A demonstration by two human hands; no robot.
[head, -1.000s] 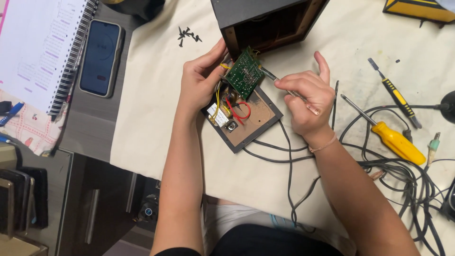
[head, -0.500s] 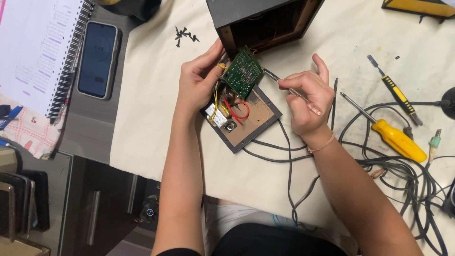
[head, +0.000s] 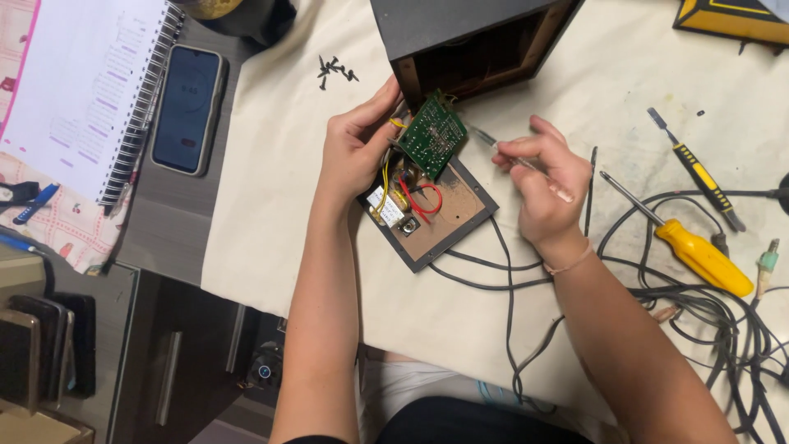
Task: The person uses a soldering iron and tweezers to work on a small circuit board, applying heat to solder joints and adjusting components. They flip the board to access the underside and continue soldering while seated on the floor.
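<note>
The left hand (head: 355,152) gripped the tilted green circuit board (head: 433,136) by its left edge, while the right hand (head: 546,177), clenched on a thin metal tool (head: 493,144), pointed the tip leftward at the board's right edge.

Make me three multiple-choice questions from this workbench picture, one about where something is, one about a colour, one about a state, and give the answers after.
1. Where does the dark smartphone lie?
A. on the grey desk beside the spiral notebook
B. inside the dark wooden box
C. on the person's lap

2. What colour is the handle of the big screwdriver lying near the tangled black cables?
A. red
B. yellow
C. blue

3. How is the green circuit board placed?
A. flat under the notebook
B. lying loose among the cables
C. tilted up, held at its edge by the left hand

Answers:
1. A, the phone rests just right of the notebook's wire spine.
2. B, the handle is plain yellow on the cream cloth.
3. C, the left hand's fingers grip the board while the right hand points a thin metal tool at it.
</note>
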